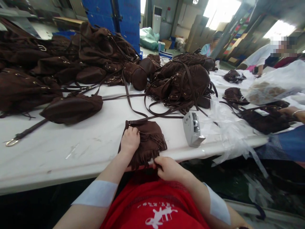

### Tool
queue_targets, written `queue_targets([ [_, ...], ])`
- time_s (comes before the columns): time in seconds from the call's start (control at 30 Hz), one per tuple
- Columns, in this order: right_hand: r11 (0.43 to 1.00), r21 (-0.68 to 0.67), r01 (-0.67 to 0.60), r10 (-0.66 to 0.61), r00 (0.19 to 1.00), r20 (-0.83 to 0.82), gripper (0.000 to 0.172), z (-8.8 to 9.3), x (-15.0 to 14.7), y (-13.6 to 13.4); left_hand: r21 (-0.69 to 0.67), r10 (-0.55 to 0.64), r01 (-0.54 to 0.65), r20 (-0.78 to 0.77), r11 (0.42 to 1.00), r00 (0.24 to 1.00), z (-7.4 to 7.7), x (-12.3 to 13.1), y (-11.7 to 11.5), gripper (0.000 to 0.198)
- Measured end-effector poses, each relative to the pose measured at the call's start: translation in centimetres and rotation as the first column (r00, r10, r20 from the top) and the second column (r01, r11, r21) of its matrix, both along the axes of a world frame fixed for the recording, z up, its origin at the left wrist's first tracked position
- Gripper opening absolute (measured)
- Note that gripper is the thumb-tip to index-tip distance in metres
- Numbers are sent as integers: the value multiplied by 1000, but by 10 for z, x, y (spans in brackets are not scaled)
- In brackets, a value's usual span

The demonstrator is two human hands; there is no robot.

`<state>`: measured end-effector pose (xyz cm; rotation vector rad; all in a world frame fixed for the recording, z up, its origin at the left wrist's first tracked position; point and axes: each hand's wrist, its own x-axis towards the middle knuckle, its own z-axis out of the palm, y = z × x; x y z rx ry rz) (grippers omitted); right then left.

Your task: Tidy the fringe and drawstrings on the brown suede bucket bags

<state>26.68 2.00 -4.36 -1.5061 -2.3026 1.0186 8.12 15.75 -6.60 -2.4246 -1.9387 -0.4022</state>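
A small brown suede bag with fringe (149, 140) lies at the near edge of the white table (71, 149). My left hand (130, 140) is closed on the bag's upper left part, knuckles up. At the fringe hanging over the table's edge, my right hand (168, 168) pinches the bag's lower rim, where something small and pale shows between the fingers. A long brown strap (130, 101) runs from the bag toward the far piles.
Piles of brown fringed bags (183, 79) and pouches (71, 108) cover the far and left table. A grey tape dispenser (193, 128) stands right of my bag, beside clear plastic wrap (228, 127). Other people sit at the far right; one person's hand (294, 113) rests on a bag.
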Motion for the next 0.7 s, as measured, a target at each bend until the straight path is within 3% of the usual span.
queue_targets([
  [0.1,962,-257,-90,55,989,-140,25,9,26,-10,1,-9,9,-10,1000,1000,0,1,2,23],
  [0.2,876,-466,-123,-1,966,-258,33,11,42,-15,-7,-13,13,12,1000,1000,0,1,2,24],
  [0.37,606,-760,-234,-107,923,-370,51,9,55,-10,-12,-22,22,51,1000,998,1,3,2,21],
  [0.4,599,-766,-235,-99,927,-362,53,8,56,-9,-15,-24,25,52,1000,998,1,3,2,21],
  [0.47,687,-704,-180,-116,929,-351,50,6,58,-11,-15,-22,23,56,1000,998,2,3,2,21],
  [0.53,791,-609,-55,-236,892,-387,46,4,61,-18,-14,-12,13,65,1000,998,2,2,2,21],
  [0.57,804,-594,13,-321,851,-416,47,3,62,-23,-16,-8,9,69,1000,998,2,2,3,21],
  [0.7,727,-658,195,-596,654,-466,58,3,74,-44,-27,-12,15,81,1000,997,0,1,3,21],
])
